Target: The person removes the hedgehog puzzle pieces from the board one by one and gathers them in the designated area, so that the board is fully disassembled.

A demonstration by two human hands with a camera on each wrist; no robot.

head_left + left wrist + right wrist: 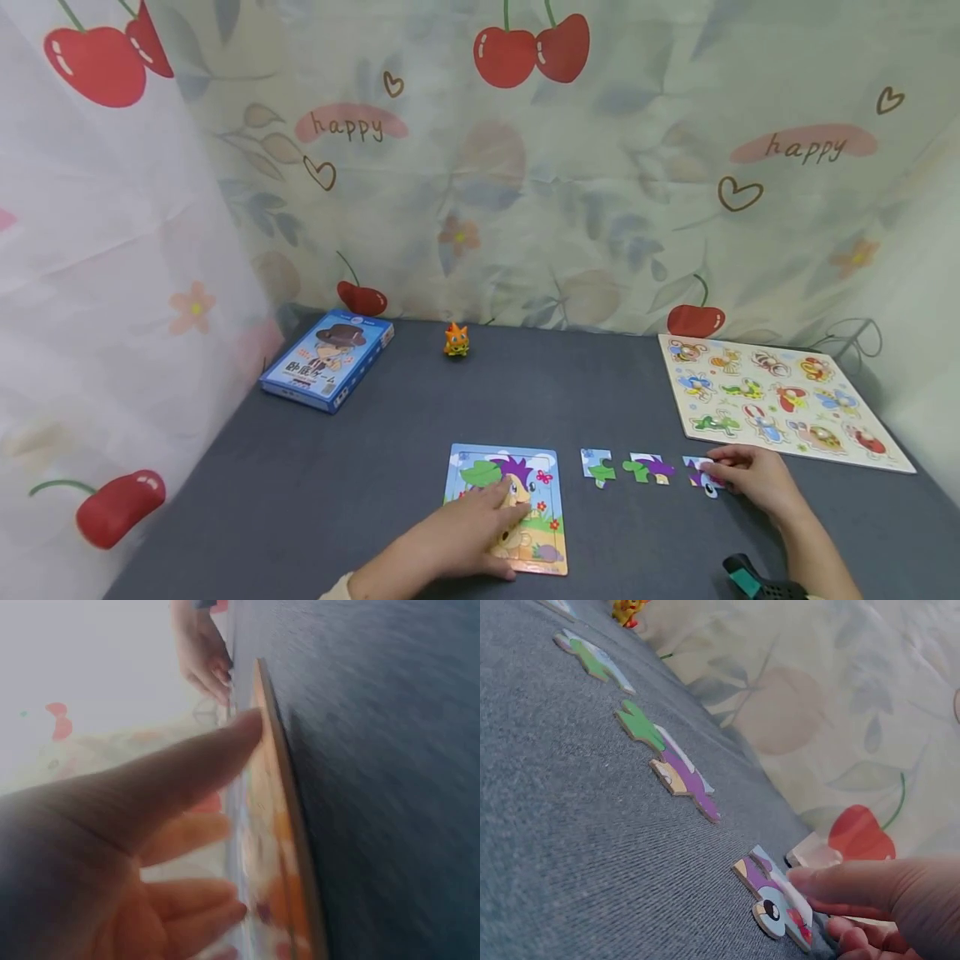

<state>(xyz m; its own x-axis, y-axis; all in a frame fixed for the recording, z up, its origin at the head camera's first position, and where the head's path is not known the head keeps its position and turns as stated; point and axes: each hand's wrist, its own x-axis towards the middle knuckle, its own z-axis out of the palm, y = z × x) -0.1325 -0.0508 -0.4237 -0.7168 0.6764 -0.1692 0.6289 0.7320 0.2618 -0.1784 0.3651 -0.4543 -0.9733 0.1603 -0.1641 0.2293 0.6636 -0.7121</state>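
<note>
A framed hedgehog jigsaw puzzle [549, 508] lies flat near the front middle of the table. My left hand [467, 533] rests across its lower left part with extended fingers, covering some of the picture; in the left wrist view the thumb [225, 746] reaches its edge. To the right, my right hand [761, 483] pinches the right side of a purple and blue puzzle piece [769, 892] with an eye on it, low at the tabletop. Left of that piece lie a green and purple puzzle piece [650, 468] and a blue and green puzzle piece [597, 467], in a row.
A blue box [327, 358] lies at the back left. Near the back edge stands a small orange toy figure [456, 340]. The insect puzzle board [783, 400] occupies the right side, beyond my right hand. A patterned cloth [555, 183] hangs behind the table.
</note>
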